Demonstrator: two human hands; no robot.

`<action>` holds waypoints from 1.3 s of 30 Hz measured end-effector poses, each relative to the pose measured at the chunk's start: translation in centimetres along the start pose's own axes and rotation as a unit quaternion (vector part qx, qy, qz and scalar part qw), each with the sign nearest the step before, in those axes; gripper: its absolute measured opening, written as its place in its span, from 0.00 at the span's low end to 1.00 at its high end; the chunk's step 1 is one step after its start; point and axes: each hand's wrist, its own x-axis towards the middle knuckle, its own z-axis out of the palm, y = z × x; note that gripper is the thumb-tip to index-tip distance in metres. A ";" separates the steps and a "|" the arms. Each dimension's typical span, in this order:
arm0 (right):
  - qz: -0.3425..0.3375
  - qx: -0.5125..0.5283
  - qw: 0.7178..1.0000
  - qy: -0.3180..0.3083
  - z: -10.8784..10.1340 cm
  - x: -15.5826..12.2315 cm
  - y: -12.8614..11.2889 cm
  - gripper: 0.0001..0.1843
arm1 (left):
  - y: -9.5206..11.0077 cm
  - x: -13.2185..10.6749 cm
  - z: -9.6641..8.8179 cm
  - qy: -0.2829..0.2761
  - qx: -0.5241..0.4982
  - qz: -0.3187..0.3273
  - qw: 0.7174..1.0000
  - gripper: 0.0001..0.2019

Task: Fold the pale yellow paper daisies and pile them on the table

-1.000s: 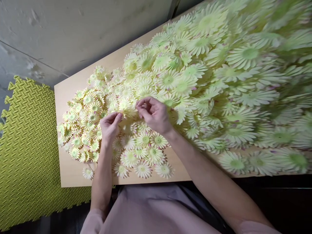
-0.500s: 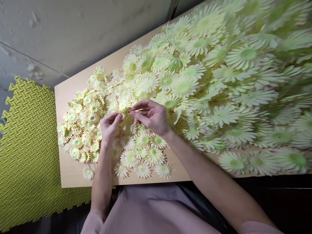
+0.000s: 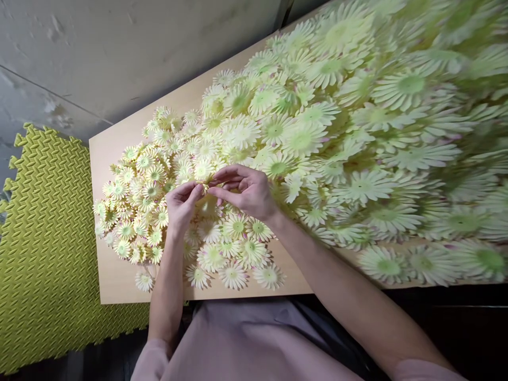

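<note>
My left hand is closed, thumb and forefinger pinching a small pale yellow artificial flower head. My right hand meets it from the right, its thumb and fingertips at the same flower and apparently gripping its edge. Fingers cover much of that flower. Beneath and around both hands lie many loose daisy-like flower heads, cream petals with green centres and some pinkish tips. To the left of my left hand is a denser heap of smaller flower heads.
A light wooden board carries the flowers. Larger flower heads spread thickly across its right side. A grey wall borders the far side. Yellow-green foam matting stands at the left.
My right thumb has shifted slightly left towards my left fingertips, and my left hand a little right. Both hands stay together at the flower. The view has moved slightly.
</note>
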 end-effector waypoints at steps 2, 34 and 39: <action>0.000 0.000 1.000 0.001 0.0 0.0 0.1 0.18 | 0.0 0.0 0.0 -0.001 -0.003 0.000 1.000 0.12; -0.065 -0.050 0.985 0.154 -0.7 0.7 -0.6 0.09 | -0.2 0.4 -0.4 0.044 0.001 0.014 0.999 0.10; -0.023 -0.037 0.998 0.048 0.4 -0.2 -0.4 0.14 | -0.2 0.2 -0.1 0.025 -0.007 0.004 1.000 0.11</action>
